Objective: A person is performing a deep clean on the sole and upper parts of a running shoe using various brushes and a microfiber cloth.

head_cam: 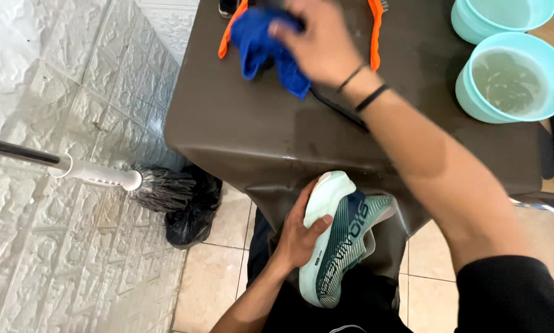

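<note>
At lower centre my left hand [298,237] is clamping the light, flexible mint-and-green running shoe [339,237] by its midsole, while at the top my right hand [320,40] is pinching a soft blue cloth [258,43] on the desk [240,135].

Small table [252,129], dark brown glossy cover draped over edges, surface looks wet in spots. On it: blue cloth [258,40] at far edge, lying over an orange-trimmed item [376,31] only partly in view; two teal basins at rt side, near one [512,77] w/ cloudy water, far one [496,15] cut off by frame top. Tile floor [218,271], beige, below table; black plastic bag [194,213] on it beside table corner, mop head [160,188] resting against bag.
</note>
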